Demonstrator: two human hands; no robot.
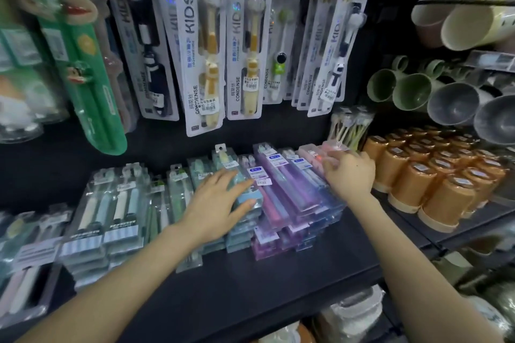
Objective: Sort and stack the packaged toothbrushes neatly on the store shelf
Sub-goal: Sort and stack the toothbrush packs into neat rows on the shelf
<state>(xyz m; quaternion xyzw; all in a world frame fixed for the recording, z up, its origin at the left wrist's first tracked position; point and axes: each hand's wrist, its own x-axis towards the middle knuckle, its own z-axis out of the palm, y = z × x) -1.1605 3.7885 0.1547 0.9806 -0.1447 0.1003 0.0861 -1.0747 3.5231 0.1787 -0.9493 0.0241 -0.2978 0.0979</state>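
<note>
Pressing flat left hand point(220, 203) on blue packs point(239, 239); right hand point(349, 175) curled over clear pink pack point(334, 149).

Bare left forearm point(125, 270), bare right forearm point(404, 259), short glossy nails on left grip point(217, 203), dark mole on right grip point(351, 177)

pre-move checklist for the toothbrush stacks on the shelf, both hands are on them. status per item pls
1. Left hand steadying the stack of light-blue toothbrush packs: rests on top, fingers straight. ok.
2. Right hand grip on the pale pink clear pack: fingers hide the contact. cannot tell.
3. Stack of purple clear toothbrush boxes squared: boxes fanned, edges stepped. not ok.
4. Room on the black shelf in front of the stacks: bare board shows. ok.
5. Clearance to the orange plastic cups: close on the right, hand not touching them. ok.
</note>
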